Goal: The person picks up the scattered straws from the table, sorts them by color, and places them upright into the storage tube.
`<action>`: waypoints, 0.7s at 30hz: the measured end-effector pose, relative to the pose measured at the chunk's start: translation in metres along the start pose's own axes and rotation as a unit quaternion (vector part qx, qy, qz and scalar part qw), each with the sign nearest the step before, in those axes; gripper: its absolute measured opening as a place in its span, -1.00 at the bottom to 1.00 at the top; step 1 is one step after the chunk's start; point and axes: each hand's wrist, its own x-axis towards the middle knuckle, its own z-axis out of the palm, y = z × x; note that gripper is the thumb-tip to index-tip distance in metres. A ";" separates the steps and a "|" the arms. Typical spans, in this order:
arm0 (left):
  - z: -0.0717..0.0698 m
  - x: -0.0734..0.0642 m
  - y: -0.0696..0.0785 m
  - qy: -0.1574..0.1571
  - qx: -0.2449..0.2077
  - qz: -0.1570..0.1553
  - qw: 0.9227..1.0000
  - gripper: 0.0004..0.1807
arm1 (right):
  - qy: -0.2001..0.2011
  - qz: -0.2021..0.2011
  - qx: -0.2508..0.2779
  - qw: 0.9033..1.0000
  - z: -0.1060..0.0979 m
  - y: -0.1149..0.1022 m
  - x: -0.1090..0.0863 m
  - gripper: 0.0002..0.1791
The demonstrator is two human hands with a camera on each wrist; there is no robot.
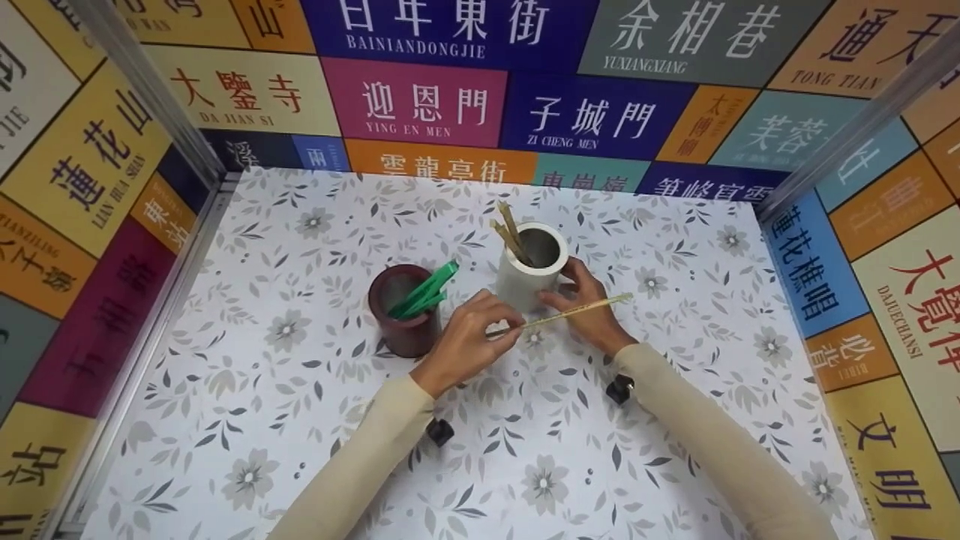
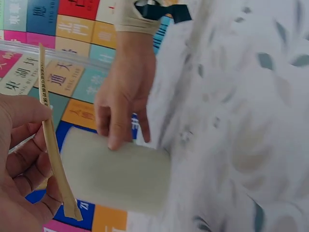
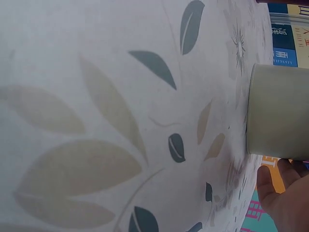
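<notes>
My left hand [image 1: 474,336] pinches a thin beige stick [image 1: 577,310] between thumb and fingers. Small printed characters run along the stick [image 2: 48,111], which slants in front of the white pen holder [image 1: 521,283]. That holder stands upright, with a couple of similar sticks [image 1: 510,234] leaning out of its left side. My right hand [image 1: 589,306] holds the holder's right side, thumb at the front and fingers further back. In the right wrist view, the pen holder [image 3: 277,113] has the fingers of my right hand [image 3: 292,200] at its lower side.
To the left stands a dark red pen holder [image 1: 409,339] with green clip-like items [image 1: 424,292] sticking out. A floral cloth [image 1: 360,465] covers the table. Panels with printed place names [image 1: 427,101] enclose the back and sides.
</notes>
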 end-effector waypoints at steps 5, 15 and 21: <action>0.011 0.027 0.013 0.010 -0.061 -0.008 0.998 -0.94 | -0.004 -0.012 -0.002 1.000 -0.001 0.003 0.000 -0.21; 0.034 0.071 0.014 0.045 -0.118 0.002 0.992 -0.91 | 0.007 -0.006 -0.050 0.999 -0.004 0.004 0.000 -0.50; 0.045 0.087 0.009 0.143 -0.106 0.033 0.983 -0.92 | 0.003 -0.014 -0.047 0.999 -0.004 0.002 -0.001 -0.45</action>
